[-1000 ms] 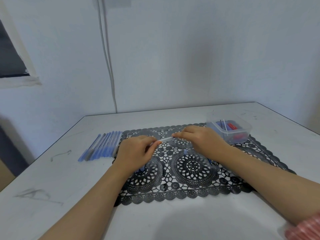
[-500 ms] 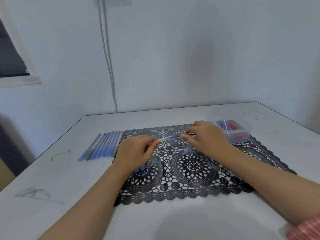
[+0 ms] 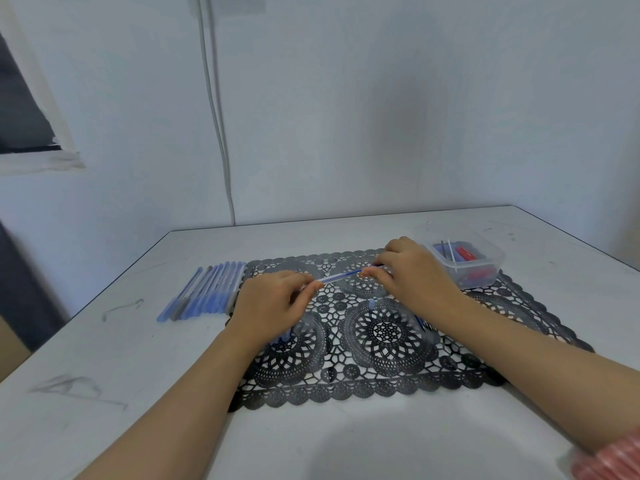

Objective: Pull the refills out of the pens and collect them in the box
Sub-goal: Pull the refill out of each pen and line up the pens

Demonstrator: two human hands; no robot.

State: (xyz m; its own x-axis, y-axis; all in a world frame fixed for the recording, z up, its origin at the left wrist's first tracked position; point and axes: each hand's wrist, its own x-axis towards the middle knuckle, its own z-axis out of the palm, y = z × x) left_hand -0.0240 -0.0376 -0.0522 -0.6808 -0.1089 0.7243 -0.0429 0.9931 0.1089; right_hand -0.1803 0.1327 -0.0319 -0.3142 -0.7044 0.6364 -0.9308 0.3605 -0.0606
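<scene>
My left hand [image 3: 273, 303] grips a clear pen barrel [image 3: 330, 278] above the black lace mat [image 3: 381, 341]. My right hand [image 3: 412, 271] pinches the blue refill [image 3: 351, 273], which sticks partly out of the barrel's right end. A clear plastic box [image 3: 465, 263] sits just right of my right hand at the mat's far right corner; it holds a few thin refills and red pieces. A row of several blue-capped pens [image 3: 204, 292] lies on the table left of the mat.
The white table [image 3: 381, 441] runs to an edge at the left and meets the wall at the back. A small blue cap [image 3: 372, 303] and a dark pen part [image 3: 420, 322] lie on the mat under my right forearm.
My right hand has moved right, toward the box, drawing the blue refill partway out of the barrel. My left hand has stayed in place, holding the barrel.
</scene>
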